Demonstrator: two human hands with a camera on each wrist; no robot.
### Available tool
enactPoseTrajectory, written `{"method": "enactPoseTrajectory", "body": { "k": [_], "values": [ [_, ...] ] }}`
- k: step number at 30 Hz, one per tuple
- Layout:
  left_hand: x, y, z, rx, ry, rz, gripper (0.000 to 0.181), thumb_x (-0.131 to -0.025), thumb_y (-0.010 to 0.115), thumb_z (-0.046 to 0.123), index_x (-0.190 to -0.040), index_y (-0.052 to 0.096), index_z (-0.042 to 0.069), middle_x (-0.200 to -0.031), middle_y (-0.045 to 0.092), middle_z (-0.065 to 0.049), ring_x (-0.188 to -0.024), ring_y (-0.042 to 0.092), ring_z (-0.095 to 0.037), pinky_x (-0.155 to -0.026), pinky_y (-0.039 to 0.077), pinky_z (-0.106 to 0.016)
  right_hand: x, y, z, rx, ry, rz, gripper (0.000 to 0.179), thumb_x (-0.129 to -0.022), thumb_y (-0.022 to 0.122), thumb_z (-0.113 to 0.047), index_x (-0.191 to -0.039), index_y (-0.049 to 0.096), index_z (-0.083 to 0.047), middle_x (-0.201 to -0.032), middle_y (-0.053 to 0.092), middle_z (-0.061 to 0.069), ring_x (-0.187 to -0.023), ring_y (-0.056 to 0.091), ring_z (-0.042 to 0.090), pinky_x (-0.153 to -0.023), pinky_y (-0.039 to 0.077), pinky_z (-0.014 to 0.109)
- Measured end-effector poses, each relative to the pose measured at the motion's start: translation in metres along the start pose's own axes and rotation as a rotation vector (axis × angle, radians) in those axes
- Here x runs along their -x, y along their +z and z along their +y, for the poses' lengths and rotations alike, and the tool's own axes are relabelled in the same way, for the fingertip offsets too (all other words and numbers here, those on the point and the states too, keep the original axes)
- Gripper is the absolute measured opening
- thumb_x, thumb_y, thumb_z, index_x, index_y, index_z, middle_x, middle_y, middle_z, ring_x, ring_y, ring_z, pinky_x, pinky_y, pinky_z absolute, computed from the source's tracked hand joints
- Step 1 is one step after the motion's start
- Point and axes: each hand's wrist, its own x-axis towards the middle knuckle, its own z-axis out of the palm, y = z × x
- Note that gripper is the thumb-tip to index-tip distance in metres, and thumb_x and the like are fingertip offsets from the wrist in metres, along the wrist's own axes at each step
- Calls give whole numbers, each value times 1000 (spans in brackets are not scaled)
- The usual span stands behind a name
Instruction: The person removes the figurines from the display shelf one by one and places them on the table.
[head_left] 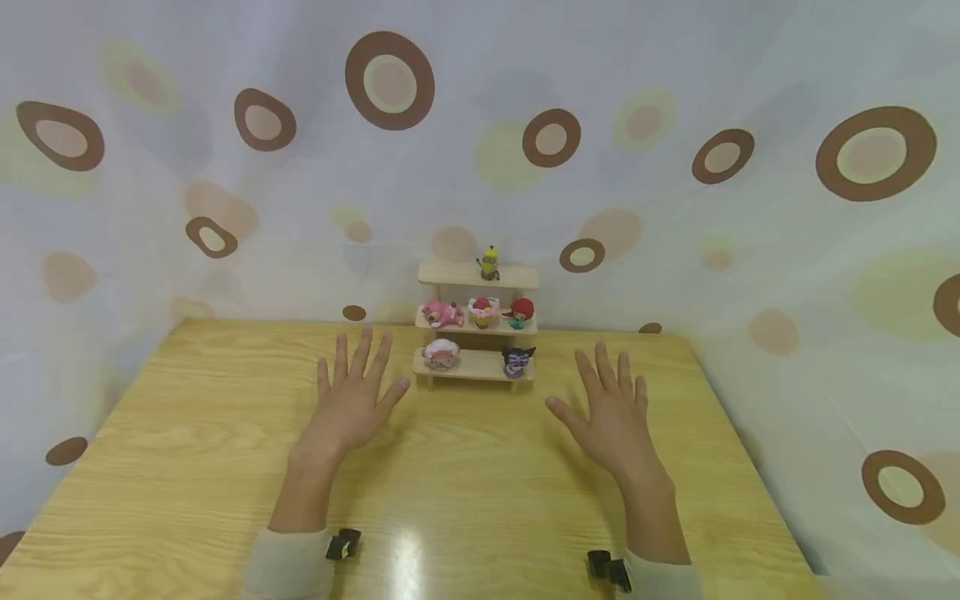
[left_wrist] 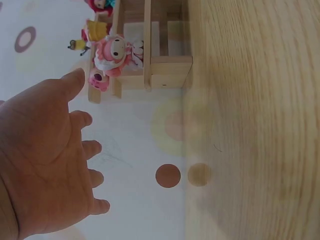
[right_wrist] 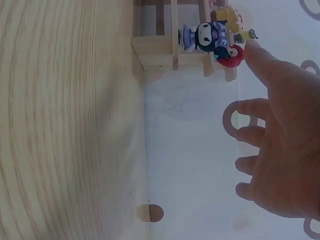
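Note:
My left hand (head_left: pixel 348 412) hovers palm down over the table, fingers spread and holding nothing, left of a small three-tier wooden shelf (head_left: pixel 474 364). On the shelf's other side, my right hand (head_left: pixel 613 425) is spread the same way, also holding nothing. A yellow minion figurine (head_left: pixel 489 263) stands on the top tier. The middle tier carries a pink bear figurine (head_left: pixel 442 313), a figurine with a yellow lower part (head_left: pixel 483 312) and a red-haired figurine (head_left: pixel 520 312). Below sit a white-and-pink figurine (head_left: pixel 441 354) at left and a black-and-purple figurine (head_left: pixel 517 362) at right.
The light wooden table (head_left: pixel 465 475) runs back to a pale curtain (head_left: pixel 315 192) printed with brown rings, which also hangs along the right side. Dark clips (head_left: pixel 343 544) are at both sleeve cuffs. The shelf stands near the table's back edge.

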Motion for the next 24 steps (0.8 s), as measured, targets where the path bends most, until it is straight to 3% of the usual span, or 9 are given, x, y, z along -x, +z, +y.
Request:
{"method": "enactPoseTrajectory", "body": {
  "k": [6,10,14,18,20,24],
  "values": [
    [2,-4,0,34,9,13,77,-113,36,56,-171,5,17,-176,-11,-15,-158,-22,-42,-120,-9,-77,-1,1,-3,-51,-28,7,87,-103,62,-57,-167,29,-8,-174,11,26,-160,-6,50,-121,-1,78],
    [-5,-4,-4,175,46,58,72,-114,34,51,-171,7,15,-177,-5,-17,-160,-14,-45,-122,-1,-77,-4,1,-5,-130,-38,5,87,-102,65,-54,-166,30,-7,-174,11,26,-159,2,53,-121,9,78],
    [-29,8,-9,515,83,124,66,-116,31,47,-172,7,22,-178,-1,-8,-163,-5,-37,-127,4,-68,-12,1,-7,-260,-56,17,83,-103,67,-51,-165,31,-9,-173,19,22,-156,20,52,-118,27,76],
    [-53,31,-11,885,40,133,64,-114,25,55,-171,6,33,-178,2,0,-163,5,-34,-129,12,-62,-22,7,-11,-413,-97,47,75,-104,69,-41,-163,35,-10,-169,32,18,-152,33,47,-118,36,67],
    [-61,42,-11,1013,15,119,65,-113,21,57,-171,6,33,-178,3,-2,-162,9,-37,-129,15,-62,-27,15,-13,-469,-104,53,72,-104,70,-36,-162,37,-9,-167,35,18,-150,37,47,-118,39,64],
    [-74,56,-8,1180,-10,97,64,-114,17,57,-171,9,30,-178,6,-7,-162,12,-39,-129,14,-61,-40,32,-14,-523,-97,30,68,-105,70,-29,-161,39,-8,-165,38,19,-147,40,51,-116,42,63]
  ]
}}
